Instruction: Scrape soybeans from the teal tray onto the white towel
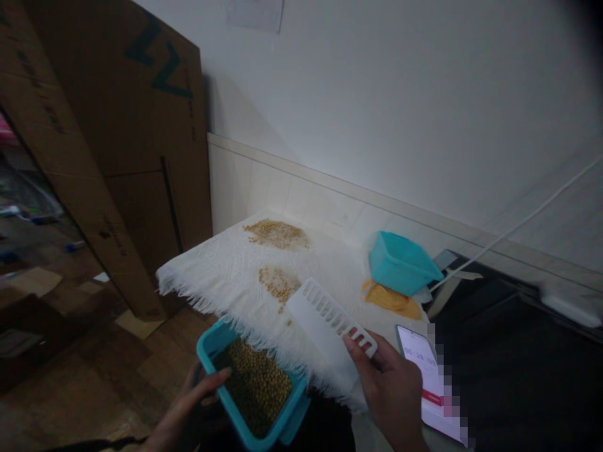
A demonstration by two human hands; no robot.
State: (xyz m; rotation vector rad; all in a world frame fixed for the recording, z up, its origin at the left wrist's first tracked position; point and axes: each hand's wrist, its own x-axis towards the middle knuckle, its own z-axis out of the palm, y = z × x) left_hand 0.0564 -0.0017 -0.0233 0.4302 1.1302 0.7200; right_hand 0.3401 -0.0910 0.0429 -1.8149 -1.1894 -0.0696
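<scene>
My left hand grips the near left rim of a turquoise plastic bin, its thumb over the edge. Yellowish and darker green beans lie in the bin, which is below the table's fringed edge. In my right hand is a white slotted plastic scoop, pinched at its slotted end and held over the white fringed cloth. Just beyond the scoop's far end lies a small pile of yellow beans. Farther back, a wider patch of beans is spread on the cloth.
A second turquoise bin stands at the table's right, against the wall, with a yellow cloth-like item before it. A phone showing a timer lies beside my right hand. A tall cardboard box stands at left; a white cable crosses at right.
</scene>
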